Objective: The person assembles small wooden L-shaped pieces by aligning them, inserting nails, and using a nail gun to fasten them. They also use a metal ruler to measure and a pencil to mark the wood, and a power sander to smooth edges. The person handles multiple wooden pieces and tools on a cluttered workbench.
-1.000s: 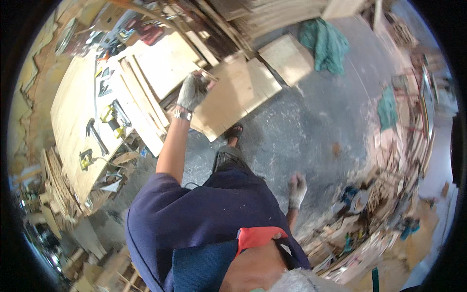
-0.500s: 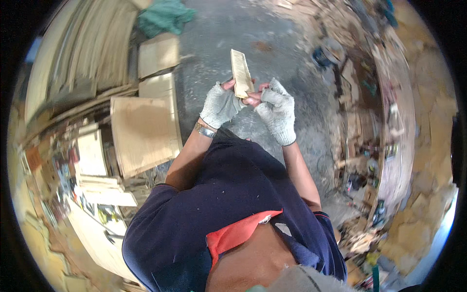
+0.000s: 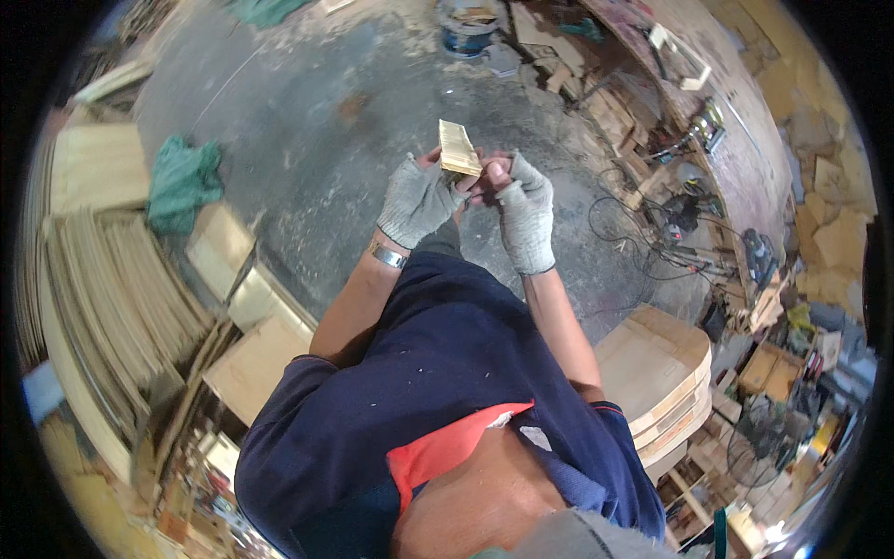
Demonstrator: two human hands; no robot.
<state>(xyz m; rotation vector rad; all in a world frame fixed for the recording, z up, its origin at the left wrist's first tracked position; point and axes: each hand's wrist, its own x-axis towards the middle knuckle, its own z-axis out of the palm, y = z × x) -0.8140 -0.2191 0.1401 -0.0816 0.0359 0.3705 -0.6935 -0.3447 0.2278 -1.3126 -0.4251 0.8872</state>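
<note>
My left hand [image 3: 415, 199], in a grey fingerless glove, grips a pale yellow, narrow rectangular piece [image 3: 457, 147] in front of my body. Fine lines show across its upper face; its exact kind is unclear. Gloved the same way, my right hand [image 3: 525, 207] is closed beside the piece's near right end. Its thumb presses toward the curled fingers, and whatever they may pinch is hidden.
Grey concrete floor [image 3: 317, 177] lies beyond my hands. Stacked wooden panels [image 3: 121, 307] and a green cloth [image 3: 184, 184] are at left. On the right are a workbench [image 3: 731, 177], black cables [image 3: 619, 224], a bucket [image 3: 467, 33] and a stack of rounded wooden boards [image 3: 656, 363].
My view has turned to the right, bringing the rounded board stack into sight. The pale piece is tilted differently and looks shorter. Both hands remain at it.
</note>
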